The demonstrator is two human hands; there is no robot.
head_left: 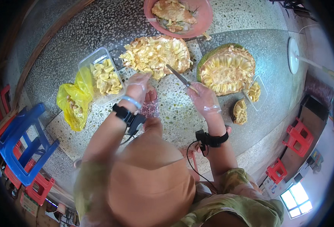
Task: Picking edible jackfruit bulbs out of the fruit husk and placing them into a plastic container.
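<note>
My right hand (202,99), in a clear plastic glove, grips a knife (179,76) by its pale handle, the blade angled up and left towards a cut jackfruit half (164,54). My left hand (138,83), also gloved, is at the lower left edge of that half; its fingertips are partly hidden, so whether they pinch anything is unclear. To the left, a clear plastic container (101,54) holds several yellow jackfruit pods (105,78). Right of the knife lies a second jackfruit half (226,69) with green rind, cut face up.
A pink basin (149,17) at the top holds jackfruit scraps. A yellow plastic bag (76,113) with seeds lies left. On the right are a jackfruit wedge (240,112) and a small clear container (260,103) with pods. A blue plastic stool (13,142) stands far left on the terrazzo floor (172,110).
</note>
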